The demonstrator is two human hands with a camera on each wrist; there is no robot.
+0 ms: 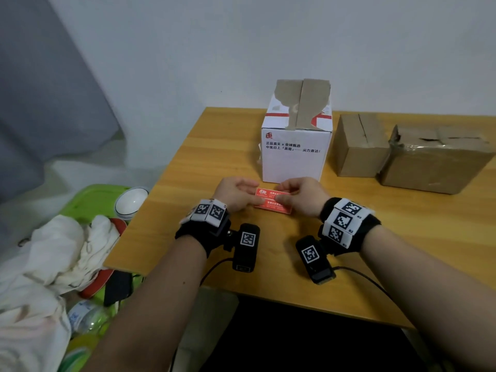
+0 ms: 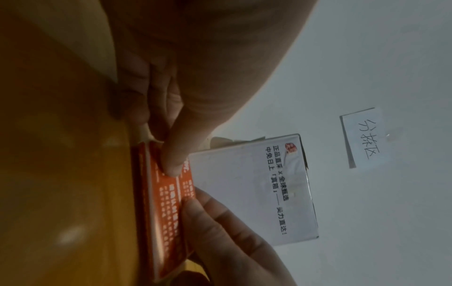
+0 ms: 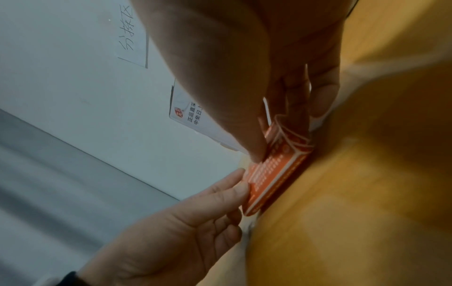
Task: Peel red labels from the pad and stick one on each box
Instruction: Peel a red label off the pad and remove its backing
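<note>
Left hand (image 1: 236, 193) pinching red label pad (image 1: 272, 201), long axis left-right, right hand (image 1: 302, 194) pinching its label

Surface (image 1: 204, 157): wood-grain laminate, smooth, slight sheen. Label pad (image 1: 271, 204): glossy red paper, reflects light in the left wrist view. White box (image 1: 295, 159): smooth matt coated card, raw brown cardboard flaps on top. Two brown boxes (image 1: 359, 149) (image 1: 434, 162): matt corrugated cardboard, the right one wrapped in shiny wrinkled tape.
</note>
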